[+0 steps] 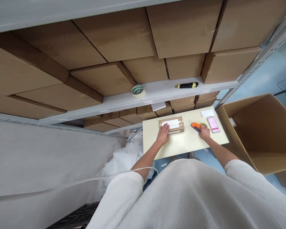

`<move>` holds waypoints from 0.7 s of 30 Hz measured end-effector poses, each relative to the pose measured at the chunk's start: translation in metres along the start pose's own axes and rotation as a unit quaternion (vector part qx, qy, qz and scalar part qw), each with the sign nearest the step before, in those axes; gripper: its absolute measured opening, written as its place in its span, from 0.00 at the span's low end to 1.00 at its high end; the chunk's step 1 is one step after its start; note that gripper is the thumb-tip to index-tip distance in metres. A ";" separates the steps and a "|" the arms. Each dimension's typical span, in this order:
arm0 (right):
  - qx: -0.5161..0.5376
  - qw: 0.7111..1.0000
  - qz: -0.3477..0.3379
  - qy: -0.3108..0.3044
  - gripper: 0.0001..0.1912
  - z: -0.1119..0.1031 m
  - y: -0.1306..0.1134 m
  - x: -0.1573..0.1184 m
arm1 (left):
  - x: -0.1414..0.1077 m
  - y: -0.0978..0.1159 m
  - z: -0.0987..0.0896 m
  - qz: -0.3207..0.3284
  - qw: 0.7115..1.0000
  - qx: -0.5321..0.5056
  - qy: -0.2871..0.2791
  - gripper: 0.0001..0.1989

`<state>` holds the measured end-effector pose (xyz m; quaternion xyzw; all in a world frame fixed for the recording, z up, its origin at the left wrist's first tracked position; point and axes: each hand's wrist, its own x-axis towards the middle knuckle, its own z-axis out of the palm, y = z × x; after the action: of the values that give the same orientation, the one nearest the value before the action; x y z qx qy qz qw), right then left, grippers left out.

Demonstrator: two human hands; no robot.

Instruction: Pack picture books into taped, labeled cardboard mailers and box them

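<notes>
A small brown cardboard box (179, 125) lies on a pale tabletop (173, 144), with a white label (172, 123) and shiny clear tape on its top. My left hand (163, 135) rests on the box's left front part, its fingers stretched out over the top. To the right of the box, my right hand (204, 133) is closed on an orange and blue tape dispenser (195, 127). The dispenser's roll shows partly above my fingers, which hide some of it. Just right of that hand lies a pink-screened phone (213, 124), with a stack of white labels (207, 113) behind it.
A large open carton (264, 133) stands right of the table. Shelves behind hold several cardboard boxes (186, 25). On the shelf edge lie a tape roll (138, 91) and a black-yellow utility knife (187, 85). White foam wrap (124, 159) is heaped left.
</notes>
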<state>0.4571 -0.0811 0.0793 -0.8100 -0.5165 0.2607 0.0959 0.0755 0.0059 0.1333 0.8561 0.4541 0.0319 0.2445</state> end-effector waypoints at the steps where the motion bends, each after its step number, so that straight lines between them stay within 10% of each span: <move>1: 0.002 1.000 0.002 -0.014 0.18 0.000 0.001 0.000 | 0.000 0.000 0.000 -0.001 1.000 -0.001 0.000 0.42; 13: 0.108 0.994 -0.012 0.019 0.23 -0.059 -0.021 0.022 | 0.003 0.000 0.005 -0.004 0.999 -0.029 0.038 0.34; 21: 0.342 0.926 -0.139 -0.079 0.22 -0.105 -0.110 0.047 | 0.007 -0.005 0.008 0.004 0.998 -0.046 0.048 0.35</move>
<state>0.4413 0.0216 0.1997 -0.6245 -0.5093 0.4691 0.3615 0.0779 0.0104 0.1234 0.8433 0.4596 0.0947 0.2620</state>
